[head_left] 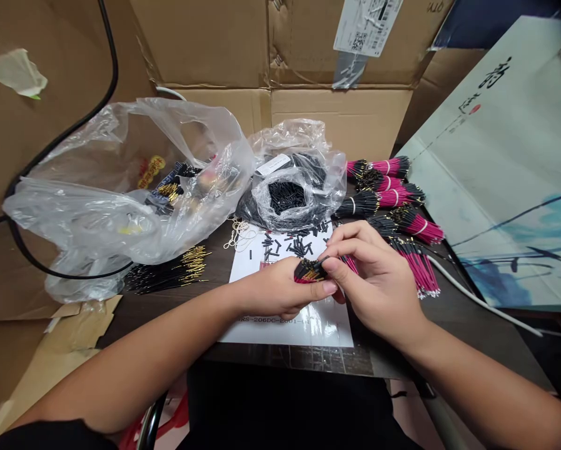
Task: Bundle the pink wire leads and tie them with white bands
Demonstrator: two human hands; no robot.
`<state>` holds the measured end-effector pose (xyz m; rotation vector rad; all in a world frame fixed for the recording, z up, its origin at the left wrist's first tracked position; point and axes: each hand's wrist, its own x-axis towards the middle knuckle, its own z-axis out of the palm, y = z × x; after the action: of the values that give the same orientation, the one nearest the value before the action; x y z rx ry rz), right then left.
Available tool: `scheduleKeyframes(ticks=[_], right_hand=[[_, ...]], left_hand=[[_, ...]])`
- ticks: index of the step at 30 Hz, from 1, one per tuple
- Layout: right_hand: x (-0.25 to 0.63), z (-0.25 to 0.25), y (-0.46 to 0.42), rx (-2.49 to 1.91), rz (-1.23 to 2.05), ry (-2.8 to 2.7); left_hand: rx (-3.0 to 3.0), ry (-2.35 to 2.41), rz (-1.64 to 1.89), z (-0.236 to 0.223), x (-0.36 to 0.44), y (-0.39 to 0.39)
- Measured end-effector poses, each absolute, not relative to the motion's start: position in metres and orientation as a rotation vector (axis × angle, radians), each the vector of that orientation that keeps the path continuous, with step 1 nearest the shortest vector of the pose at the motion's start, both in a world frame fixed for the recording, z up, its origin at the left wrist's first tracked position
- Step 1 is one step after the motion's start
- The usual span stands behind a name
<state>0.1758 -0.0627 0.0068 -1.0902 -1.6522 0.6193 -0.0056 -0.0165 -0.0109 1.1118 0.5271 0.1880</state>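
My left hand (280, 287) is wrapped round a bundle of wires (311, 270), pink below with black sleeves and gold tips at the end. At that tip end, the thumb and fingers of my right hand (374, 275) are pinched together; whatever small piece they hold is hidden. Under both hands lies a white printed sheet (284, 331). Short black sleeves (301, 245) are scattered on its far part. Behind them, a clear plastic bag (287, 197) stands open, full of more black sleeves.
Tied pink and black wire bundles (395, 197) lie at the right. Loose black wires with gold tips (172, 272) rest on the left, below a large clear bag (134, 187). Rubber bands (240, 232) lie near the sheet. Cardboard (205, 44) walls the back; a white cable (486, 297) runs right.
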Motion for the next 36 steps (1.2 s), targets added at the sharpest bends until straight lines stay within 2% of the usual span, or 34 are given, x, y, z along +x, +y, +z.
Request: scheduleKeyframes(ticks=[19, 29, 36], right_hand=[[0.1775, 0.0059, -0.0647, -1.077, 0.730, -1.670], [0.1760, 0.0073, -0.0659, -1.101, 0.617, -1.698], [0.1760, 0.0042, -0.0668, -1.097, 0.704, -1.646]], left_hand=[[1.058, 0.503, 0.147, -0.0094, -0.0043, -0.0167], [1.119, 0.585, 0.144, -0.0094, -0.0051, -0.0162], [1.143, 0.601, 0.138, -0.0104, -0.0049, -0.0163]])
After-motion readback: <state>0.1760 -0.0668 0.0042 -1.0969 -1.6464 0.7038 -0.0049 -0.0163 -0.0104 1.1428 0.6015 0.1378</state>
